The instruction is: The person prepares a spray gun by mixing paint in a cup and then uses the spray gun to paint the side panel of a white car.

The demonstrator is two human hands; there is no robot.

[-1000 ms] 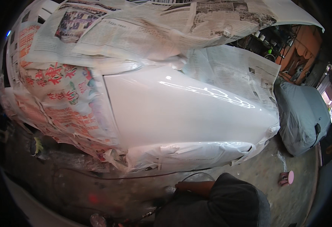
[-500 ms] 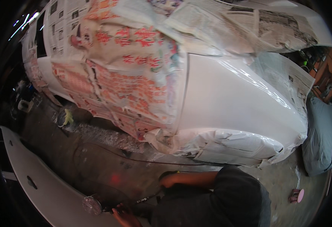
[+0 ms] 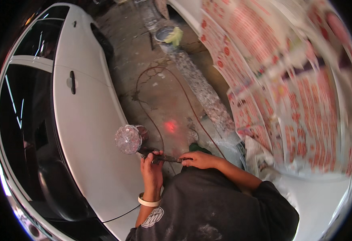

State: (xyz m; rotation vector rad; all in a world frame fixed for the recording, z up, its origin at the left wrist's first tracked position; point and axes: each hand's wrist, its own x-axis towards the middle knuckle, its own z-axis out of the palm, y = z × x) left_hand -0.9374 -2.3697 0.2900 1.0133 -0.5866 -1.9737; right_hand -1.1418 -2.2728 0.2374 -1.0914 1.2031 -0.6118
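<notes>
A spray gun with a round, paint-spattered cup (image 3: 130,139) is held in front of me, beside the white car at my left. My left hand (image 3: 152,170), with a pale band on its wrist, is closed around the gun's dark grip (image 3: 158,157). At the far end of the grip, my right hand (image 3: 200,159) has its fingers closed on the slim metal hose fitting (image 3: 180,160). The gun's nozzle and trigger are mostly hidden.
The white car (image 3: 87,120) with dark windows stands close on the left. A body covered in printed paper (image 3: 272,96) is on the right. A reddish hose (image 3: 184,92) loops over the stained floor. Farther off sits a bucket with a yellow-green cloth (image 3: 174,36).
My view has swung left, from the papered body toward the white car. My right hand, earlier apart from the gun, has come to the fitting at its grip end.
</notes>
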